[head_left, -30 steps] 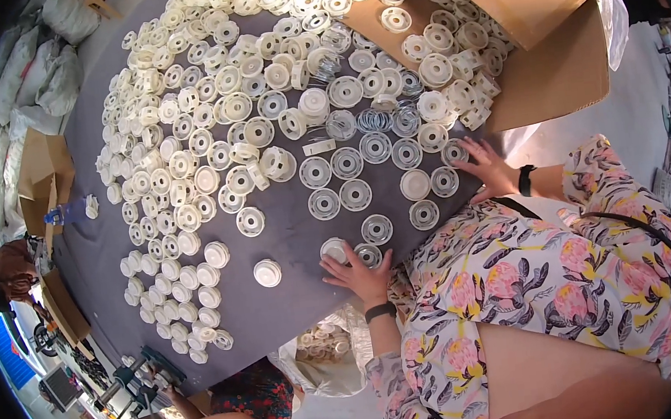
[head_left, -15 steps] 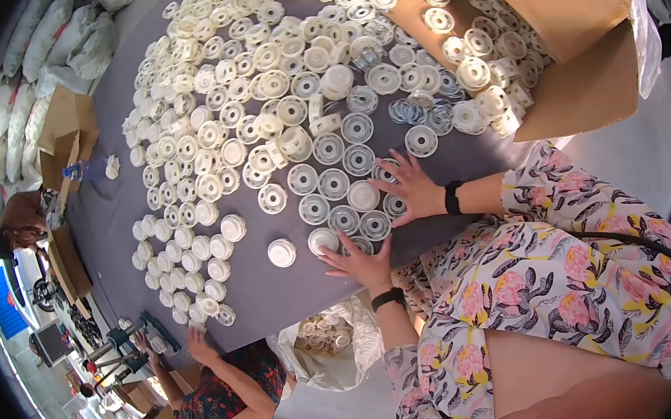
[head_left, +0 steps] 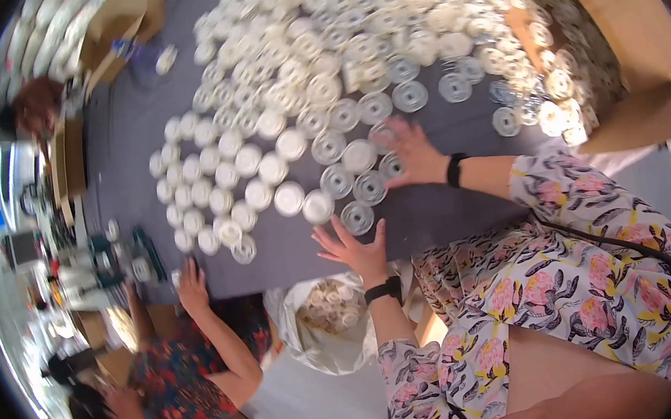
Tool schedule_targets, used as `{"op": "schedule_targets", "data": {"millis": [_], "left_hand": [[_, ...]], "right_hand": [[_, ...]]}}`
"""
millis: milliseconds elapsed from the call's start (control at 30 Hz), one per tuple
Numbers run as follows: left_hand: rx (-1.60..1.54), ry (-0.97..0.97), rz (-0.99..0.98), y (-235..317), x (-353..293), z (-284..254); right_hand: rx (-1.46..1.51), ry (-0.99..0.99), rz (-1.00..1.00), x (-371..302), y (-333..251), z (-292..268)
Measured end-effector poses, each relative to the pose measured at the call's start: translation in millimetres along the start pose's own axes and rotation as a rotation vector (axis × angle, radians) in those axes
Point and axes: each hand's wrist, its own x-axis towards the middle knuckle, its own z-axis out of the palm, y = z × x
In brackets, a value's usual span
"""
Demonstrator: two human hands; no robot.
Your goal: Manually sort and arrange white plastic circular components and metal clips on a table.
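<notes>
Many round white plastic discs (head_left: 315,89) cover a grey table (head_left: 434,215). My left hand (head_left: 353,248) lies flat with fingers spread near the table's front edge, just below one clear disc (head_left: 357,217). My right hand (head_left: 412,156) rests flat on the table, fingers spread, touching discs (head_left: 391,167) at the edge of the cluster. Both wrists wear black bands. Neither hand grips anything.
A white bag (head_left: 327,321) holding more discs hangs below the table edge by my left arm. Another person in a dark patterned top has a hand (head_left: 190,282) at the table's lower left edge. Cardboard boxes (head_left: 619,24) stand at the right.
My view has swung, so the table sits more upper left. Both hands have slid left along the table among the nearest discs. The other person's hand has come up to the table edge.
</notes>
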Motion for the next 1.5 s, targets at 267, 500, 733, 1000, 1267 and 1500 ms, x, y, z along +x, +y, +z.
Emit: {"op": "schedule_targets", "data": {"millis": [267,500,733,1000,1267,1500], "left_hand": [[0.012,-0.151,-0.612,-386.9,-160.8,16.2],[-0.151,-0.305,-0.915,-415.5,-87.2,46.1],[0.295,-0.607,-0.780,-384.4,-94.5,74.4],[0.322,-0.666,-0.640,-371.3,-113.2,97.7],[0.357,-0.937,-0.781,-294.1,-124.2,80.4],[0.277,-0.574,-0.817,-231.2,-144.5,44.9]], "right_hand": [[-0.077,0.125,-0.015,-12.4,-69.5,48.2],[-0.235,0.104,0.009,-12.4,-93.4,42.5],[-0.282,0.096,-0.035,-14.3,-106.4,38.9],[-0.263,0.121,-0.066,-17.6,-93.9,28.2],[-0.221,0.117,-0.054,-28.5,-56.0,-5.1],[-0.047,0.118,-0.025,-39.5,-16.0,-30.5]]}}
